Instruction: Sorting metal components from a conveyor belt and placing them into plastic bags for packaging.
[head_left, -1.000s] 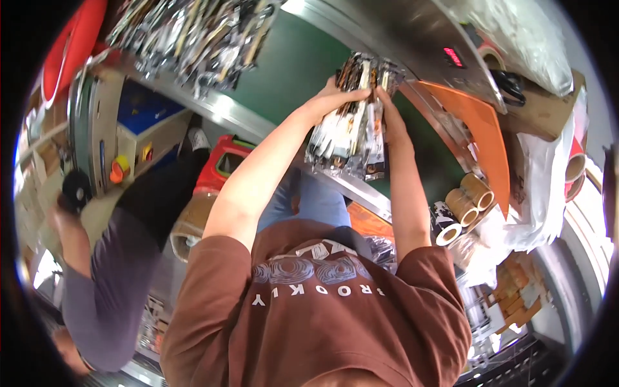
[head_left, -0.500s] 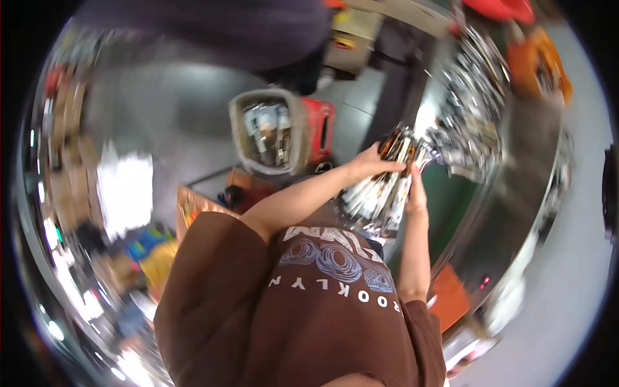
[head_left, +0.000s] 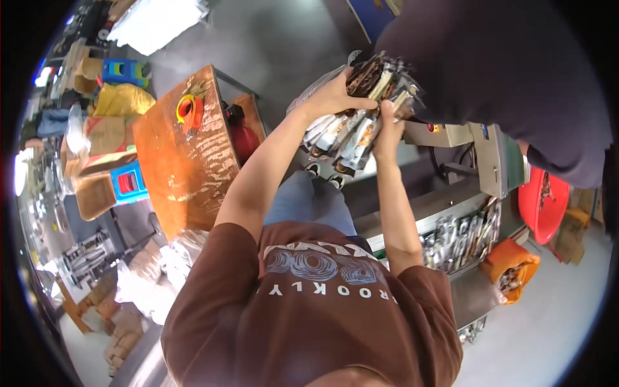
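A thick bundle of slim, clear-wrapped packets (head_left: 342,132) with dark and pale contents is held up in front of me, its pieces fanned out toward me. My left hand (head_left: 332,97) grips the bundle's left side, thumb laid across the top. On the other side my right hand (head_left: 389,132) is closed round it, thumb up near the left one. Both hands squeeze the same bundle between them. Behind my left hand a whitish container rim (head_left: 314,82) peeks out; its inside is mostly hidden.
A worn orange-brown table (head_left: 187,155) stands at left with a yellow-and-orange tape dispenser (head_left: 189,111). A person in dark clothing (head_left: 496,58) stands close at upper right. Rows of packets (head_left: 461,235) lie along a metal counter at right, near an orange bag (head_left: 509,271) and a red tub (head_left: 545,206).
My body has turned left, away from the counter with the packets. The bundle has come along in both hands, and the orange-brown table shows fully now.
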Motion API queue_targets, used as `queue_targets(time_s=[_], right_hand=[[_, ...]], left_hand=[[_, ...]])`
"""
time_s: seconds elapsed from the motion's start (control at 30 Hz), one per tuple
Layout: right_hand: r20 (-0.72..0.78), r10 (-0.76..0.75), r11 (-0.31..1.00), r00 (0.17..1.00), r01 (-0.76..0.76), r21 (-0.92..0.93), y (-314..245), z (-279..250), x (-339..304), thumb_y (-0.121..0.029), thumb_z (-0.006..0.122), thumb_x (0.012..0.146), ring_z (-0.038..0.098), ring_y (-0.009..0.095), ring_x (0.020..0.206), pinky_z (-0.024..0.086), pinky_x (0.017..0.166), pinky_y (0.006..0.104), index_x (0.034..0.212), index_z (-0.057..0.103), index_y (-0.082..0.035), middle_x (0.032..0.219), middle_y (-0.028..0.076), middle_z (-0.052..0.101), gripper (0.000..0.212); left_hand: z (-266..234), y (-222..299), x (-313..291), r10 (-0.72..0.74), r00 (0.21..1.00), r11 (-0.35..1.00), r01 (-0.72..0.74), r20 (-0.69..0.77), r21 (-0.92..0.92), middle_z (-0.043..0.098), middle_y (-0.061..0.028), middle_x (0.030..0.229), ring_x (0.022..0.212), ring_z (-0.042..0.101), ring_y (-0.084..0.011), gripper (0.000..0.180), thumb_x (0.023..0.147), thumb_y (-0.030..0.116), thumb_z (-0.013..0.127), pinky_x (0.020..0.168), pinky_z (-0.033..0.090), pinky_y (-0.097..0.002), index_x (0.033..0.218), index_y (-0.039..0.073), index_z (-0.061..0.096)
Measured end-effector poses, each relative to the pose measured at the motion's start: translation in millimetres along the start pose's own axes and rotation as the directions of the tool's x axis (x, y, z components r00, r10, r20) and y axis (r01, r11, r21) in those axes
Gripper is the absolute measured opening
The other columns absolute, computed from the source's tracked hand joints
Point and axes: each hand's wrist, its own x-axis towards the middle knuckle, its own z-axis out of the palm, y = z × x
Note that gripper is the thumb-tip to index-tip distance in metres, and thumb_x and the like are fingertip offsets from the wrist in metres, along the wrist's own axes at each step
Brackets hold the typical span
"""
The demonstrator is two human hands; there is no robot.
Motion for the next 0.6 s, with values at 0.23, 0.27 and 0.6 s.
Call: queue_targets(time_s=[0.23, 0.27, 0.6], right_hand=[[-0.155, 0.521, 0.834, 0.839, -0.463, 0.300, 168, -24, 22, -0.038, 0.068, 0.078, 0.052, 0.022, 0.105, 0.043, 0.088, 0.0317, 0.128, 0.039, 0.005, 0.120, 0.012, 0.051, 0.071], [-0.153, 0.525, 0.834, 0.837, -0.471, 0.288, 158, -12, 25, -0.038, 0.068, 0.078, 0.052, 0.022, 0.105, 0.043, 0.088, 0.0317, 0.128, 0.039, 0.005, 0.120, 0.012, 0.051, 0.071], [-0.437, 0.532, 0.636, 0.725, -0.683, -0.360, 134, -4, 37, -0.062, 0.057, 0.075, 0.055, 0.026, 0.101, 0.043, 0.086, 0.0335, 0.116, 0.050, 0.011, 0.113, 0.019, 0.056, 0.084]], left_hand=[[-20, -129, 22, -0.433, 0.899, 0.892, 0.438, -0.065, 0.113, 0.057, -0.0182, 0.114, 0.105, 0.055, -0.0231, 0.079, 0.064, 0.048, 0.074, 0.092, 0.040, -0.0315, 0.118, -0.006, 0.051], [-23, -142, 21, -0.458, 0.887, 0.876, 0.462, -0.063, 0.140, 0.058, -0.0175, 0.112, 0.103, 0.056, -0.0231, 0.077, 0.065, 0.048, 0.073, 0.091, 0.041, -0.0317, 0.116, -0.006, 0.053], [-5, -137, 50, -0.289, 0.917, 0.537, 0.394, -0.276, 0.746, 0.055, -0.0224, 0.113, 0.104, 0.055, -0.0323, 0.085, 0.065, 0.057, 0.067, 0.086, 0.045, -0.0380, 0.118, -0.007, 0.048]])
